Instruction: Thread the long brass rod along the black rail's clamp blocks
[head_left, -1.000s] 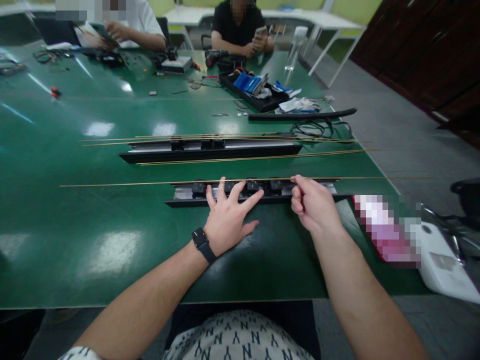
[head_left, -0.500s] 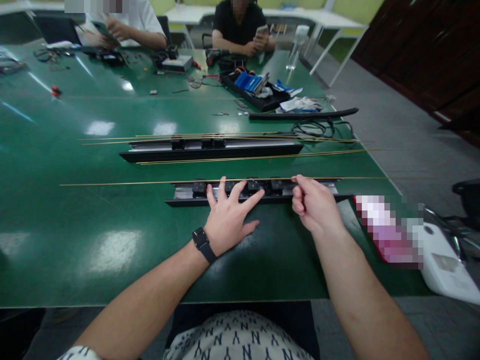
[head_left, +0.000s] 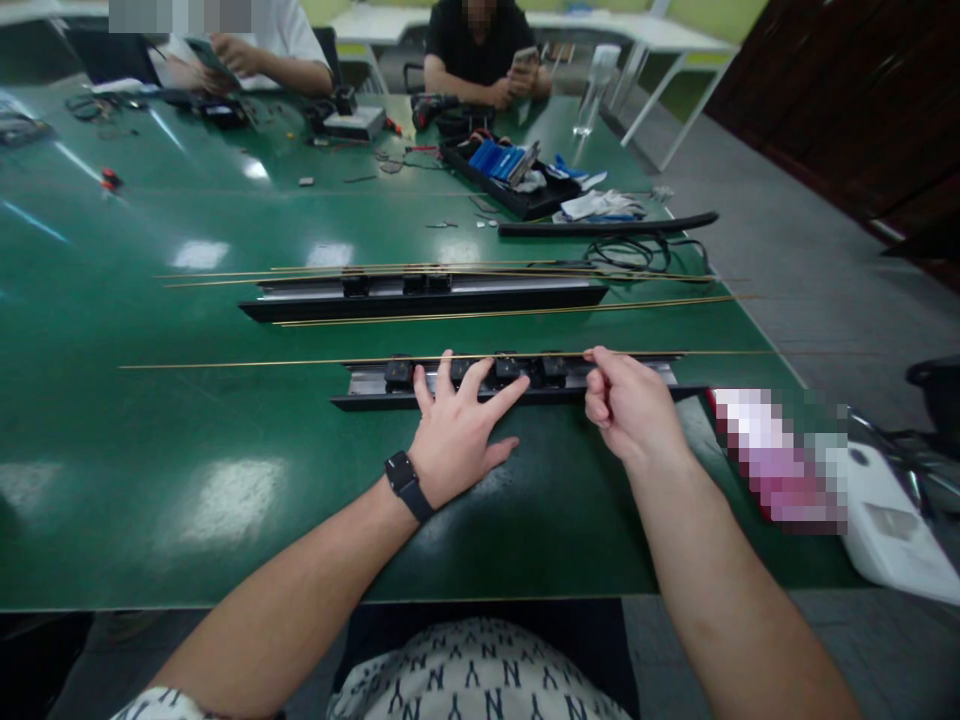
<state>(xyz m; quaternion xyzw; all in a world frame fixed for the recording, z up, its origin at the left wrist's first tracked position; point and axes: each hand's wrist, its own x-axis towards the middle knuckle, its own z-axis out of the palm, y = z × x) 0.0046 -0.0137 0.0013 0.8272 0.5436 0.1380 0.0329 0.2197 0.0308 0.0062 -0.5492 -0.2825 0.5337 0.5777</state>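
My left hand [head_left: 456, 435] lies with its fingers spread across a long black and silver channel-shaped rail [head_left: 367, 403]. Its fingertips reach the small black blocks [head_left: 553, 370] seated along the rail; part of the rail is hidden beneath the fingers. Along the rail's far side runs a thin brass-coloured rod [head_left: 225, 365], sticking out past both ends. My right hand [head_left: 628, 408] is closed near the rail's right part, thumb and forefinger pinched on the rod. Farther off, a second similar rail [head_left: 420, 305] carries more black blocks, with several thin rods lying on and beside it.
A black tray [head_left: 529, 212] of blue items, white gloves [head_left: 600, 207], a dark strip [head_left: 600, 229] and coiled cable [head_left: 630, 256] lie beyond. A clear bottle [head_left: 596, 95] stands farther back. A white device [head_left: 892, 525] is at right. Two people sit across the table.
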